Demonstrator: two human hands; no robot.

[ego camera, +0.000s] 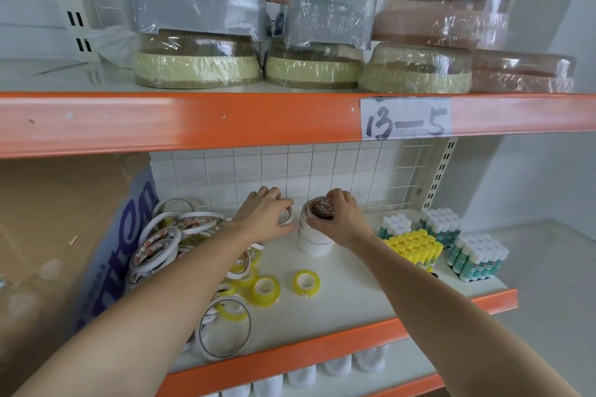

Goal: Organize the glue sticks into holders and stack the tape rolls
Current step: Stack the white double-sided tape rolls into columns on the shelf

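A stack of white tape rolls (315, 235) is being kept upright near the back of the white shelf (354, 287), just in front of the tiled wall (258, 171). Its top roll is being grasped by the right hand (335, 219), whose fingers (335, 195) are being curled over the far rim while the thumb is being pressed against the near side. Just beside the stack, on its left, a single tape roll (288, 215) is being gripped by the left hand (264, 216), with the fingers being curled around it and most of the roll being hidden by them. Further left, a loose heap of white tape rolls (164, 242) is being leaned against a cardboard box (64, 235) with blue lettering. Nearer the shelf's orange front edge, several small yellow tape rolls (304, 283) are being left scattered, and a large thin roll (224, 327) is being propped by the edge. To the right of the stack, glue sticks are being held upright in tight groups: yellow-capped glue sticks (414, 246) in the middle and white-capped glue sticks (477, 256) around them. On the shelf above, plastic-wrapped bowls (196, 64) are being stored in piles, and a handwritten label (406, 118) is being displayed on the orange beam.
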